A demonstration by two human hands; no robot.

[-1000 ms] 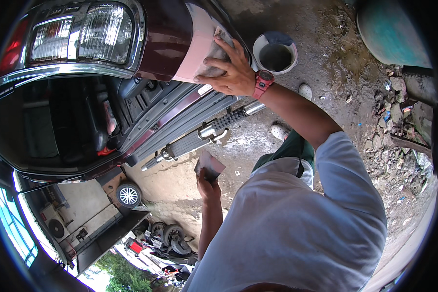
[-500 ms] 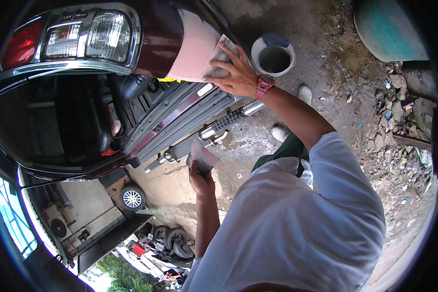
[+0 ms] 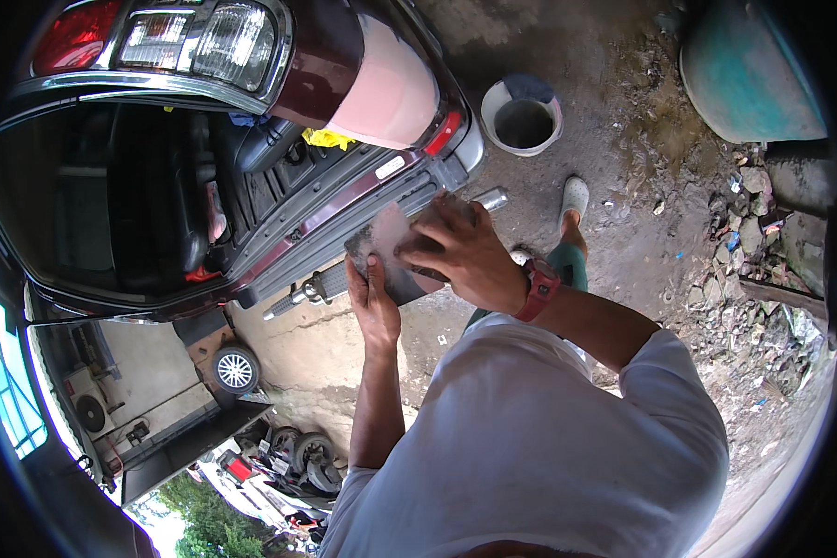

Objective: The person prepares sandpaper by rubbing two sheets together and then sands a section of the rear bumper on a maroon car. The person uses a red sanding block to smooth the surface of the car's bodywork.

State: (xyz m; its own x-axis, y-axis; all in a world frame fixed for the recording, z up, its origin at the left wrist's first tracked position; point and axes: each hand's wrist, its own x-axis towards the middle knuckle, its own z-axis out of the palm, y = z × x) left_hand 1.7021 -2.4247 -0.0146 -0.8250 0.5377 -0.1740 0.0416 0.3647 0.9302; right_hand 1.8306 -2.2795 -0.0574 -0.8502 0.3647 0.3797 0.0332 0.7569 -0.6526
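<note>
Grey smeared pink, the flat sheet is pinched by left fingers, right fingers curled over it, grip unclear.

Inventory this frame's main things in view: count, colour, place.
Vehicle: one, dark maroon, upper left
Lamp cluster: one, red and clear, top left
Body patch: one, pink, vehicle's corner
Crumpled item: one, yellow, vehicle's doorway
Bucket: one, whitish, upper centre
Container: one, teal, top right
Rubble: uncounted, mostly grey, right
Spoked wheel: one, black-silver, lower left
Watch: one, red, right wrist
Sheet: at least one, grey-pink, centre
Left hand: one, bare, gripping sheet
Right hand: one, bare, over sheet
</note>
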